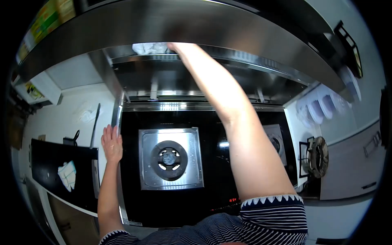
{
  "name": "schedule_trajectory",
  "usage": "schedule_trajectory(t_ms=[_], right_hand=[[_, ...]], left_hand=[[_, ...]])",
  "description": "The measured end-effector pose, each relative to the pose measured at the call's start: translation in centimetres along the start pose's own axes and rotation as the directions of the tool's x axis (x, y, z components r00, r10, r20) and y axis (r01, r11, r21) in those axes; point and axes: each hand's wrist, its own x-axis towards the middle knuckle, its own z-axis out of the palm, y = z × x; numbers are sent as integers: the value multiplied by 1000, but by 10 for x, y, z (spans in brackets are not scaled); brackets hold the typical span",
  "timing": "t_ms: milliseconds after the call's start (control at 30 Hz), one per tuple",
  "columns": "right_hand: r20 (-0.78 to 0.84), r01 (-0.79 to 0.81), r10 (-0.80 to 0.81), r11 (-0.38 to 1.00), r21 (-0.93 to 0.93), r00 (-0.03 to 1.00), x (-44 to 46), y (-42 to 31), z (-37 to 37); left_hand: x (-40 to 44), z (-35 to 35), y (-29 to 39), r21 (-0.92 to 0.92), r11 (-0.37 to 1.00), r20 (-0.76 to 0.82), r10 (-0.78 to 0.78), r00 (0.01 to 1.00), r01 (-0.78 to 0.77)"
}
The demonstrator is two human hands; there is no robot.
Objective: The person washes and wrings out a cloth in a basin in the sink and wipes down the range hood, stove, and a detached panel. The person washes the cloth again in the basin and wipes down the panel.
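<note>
One crumpled white cloth point(150, 48) noted under a brushed-steel hood panel point(163, 25)

The right hand point(171, 46) was raised to the panel's lower edge, just beside the cloth. The panel hid most of that hand; whether its fingers were spread or pinching the cloth could not be told. The left hand point(112, 143) lay palm down at the left edge of a black glass cooktop point(163, 206), its fingers extended and slightly apart, gripping nothing visible.

Between the forearms, a square stainless-steel plate point(192, 141) surrounded a round black burner point(155, 159). Red digits point(233, 200) were lit near the cooktop's front. To the left, a folded white cloth with coloured lines point(67, 175) rested on a glossy black panel point(45, 157) set in the white bench point(71, 110).
</note>
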Motion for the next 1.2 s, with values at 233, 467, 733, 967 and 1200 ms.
schedule_trajectory(t_ms=[233,467,733,967,1200], right_hand=[[-432,-181,30,932,-314,901,-97,150,-243],[-782,-673,280,703,-229,558,-333,300,-446],[-783,-622,262,759,-195,565,-325,282,-436],[-465,-272,141,934,-229,874,-120,148,-251],[-124,-106,90,986,-128,988,1,27,-36]], left_hand=[[1,2,-1,55,998,57,-5,998,2],[1,4,2,93,995,6,33,999,-33],[1,1,7,71,997,11,2,1000,-3],[0,3,5,46,999,-24,7,1000,-6],[1,-2,4,9,1000,15,2,1000,-2]])
